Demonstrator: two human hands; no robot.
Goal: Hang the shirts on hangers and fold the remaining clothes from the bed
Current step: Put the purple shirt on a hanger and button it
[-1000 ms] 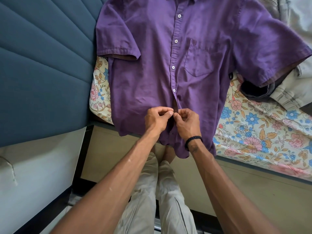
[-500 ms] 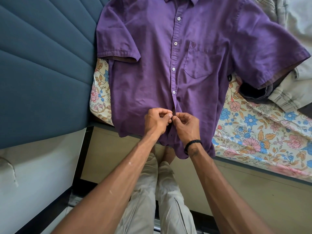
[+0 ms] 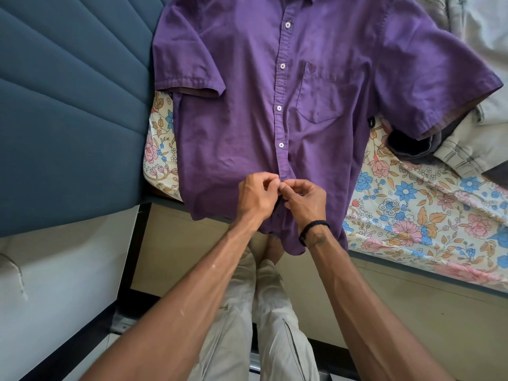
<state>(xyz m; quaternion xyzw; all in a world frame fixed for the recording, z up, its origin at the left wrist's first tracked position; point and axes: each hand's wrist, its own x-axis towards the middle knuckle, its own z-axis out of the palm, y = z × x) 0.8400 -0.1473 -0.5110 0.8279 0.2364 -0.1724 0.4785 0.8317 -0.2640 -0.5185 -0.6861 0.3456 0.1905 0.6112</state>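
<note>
i see the blue headboard [image 3: 68, 119], then the purple shirt [image 3: 233, 119] lying flat on the flowery bed sheet [image 3: 426, 215]. my left hand [image 3: 254, 196] and right hand [image 3: 305, 200] both pinch its button strip near the bottom edge.

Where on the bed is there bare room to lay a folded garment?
Free: floral sheet between the purple shirt hem and the bed's near edge. Crowded: upper right, where grey clothes pile under the sleeve. Left hand and right hand pinch the placket.
</note>
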